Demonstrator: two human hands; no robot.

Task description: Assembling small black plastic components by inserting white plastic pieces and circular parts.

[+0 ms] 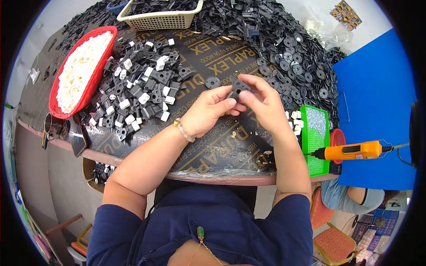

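Note:
Both my hands meet over the middle of the table around one small black plastic part (240, 88) with a round hole in it. My left hand (213, 106) grips its near left side with thumb and fingers. From the right, my right hand (262, 99) closes on it with thumb and forefinger. My fingers partly cover the part. Just beyond my left hand, a round black disc (212, 82) lies flat on the table. To the left spreads a heap of black plastic parts (153, 84), several with white end pieces (144, 98).
A red basket (54, 95) of white pieces stands at left, a beige basket (155, 21) at the back. Black discs (295, 66) pile up at right. An orange electric screwdriver (353, 150) lies across a green tray (316, 166) of small screws. A phone (77, 138) rests on the left edge.

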